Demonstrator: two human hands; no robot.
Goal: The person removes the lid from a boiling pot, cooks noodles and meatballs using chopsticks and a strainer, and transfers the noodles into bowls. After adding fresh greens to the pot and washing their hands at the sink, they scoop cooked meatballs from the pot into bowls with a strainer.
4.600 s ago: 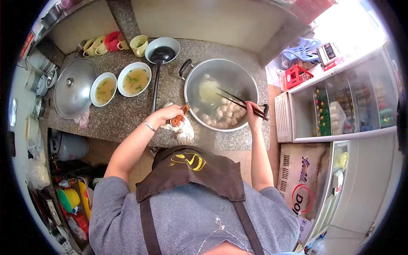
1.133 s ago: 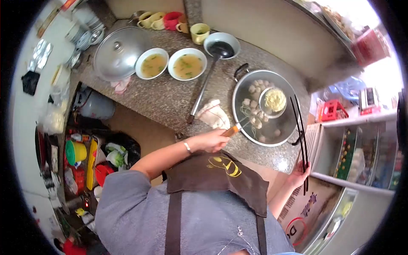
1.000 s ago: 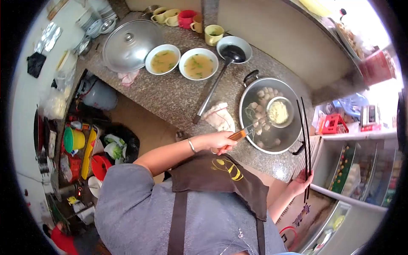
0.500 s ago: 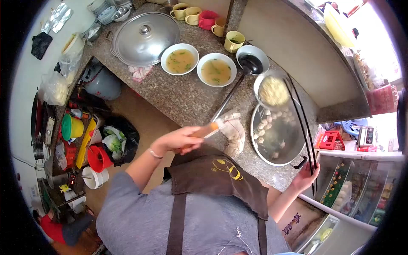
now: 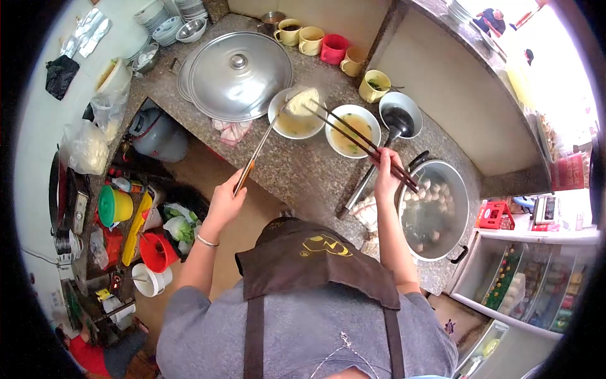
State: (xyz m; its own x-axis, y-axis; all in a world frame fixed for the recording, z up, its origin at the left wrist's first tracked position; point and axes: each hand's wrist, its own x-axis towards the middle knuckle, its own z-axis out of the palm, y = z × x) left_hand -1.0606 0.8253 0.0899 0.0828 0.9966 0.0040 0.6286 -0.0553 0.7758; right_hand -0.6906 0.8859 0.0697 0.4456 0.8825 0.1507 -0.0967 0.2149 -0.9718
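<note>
My left hand (image 5: 225, 203) is closed round the handle of a long strainer (image 5: 257, 150), its head over the left soup bowl (image 5: 295, 129). Noodles (image 5: 303, 102) lie at the strainer's head, above that bowl. Long dark chopsticks (image 5: 351, 137) are gripped in my right hand (image 5: 386, 178), their tips at the noodles. The second soup bowl (image 5: 353, 131), with greens in broth, stands just to the right, under the chopsticks. Pale balls float in the large pot (image 5: 435, 218), right of my right hand. A black ladle (image 5: 396, 124) rests in a white bowl (image 5: 410, 112).
A metal lid (image 5: 237, 82) sits at the counter's left, with several cups (image 5: 310, 42) behind. A cloth (image 5: 366, 215) lies beside the pot. Below left are a red bucket (image 5: 157, 252) and a gas cylinder (image 5: 158, 135). A person in red (image 5: 88, 355) is at the lower left.
The strainer with noodles has moved left from the pot to over the left soup bowl. The chopsticks have swung over from the pot's right side to the noodles. The view has shifted left.
</note>
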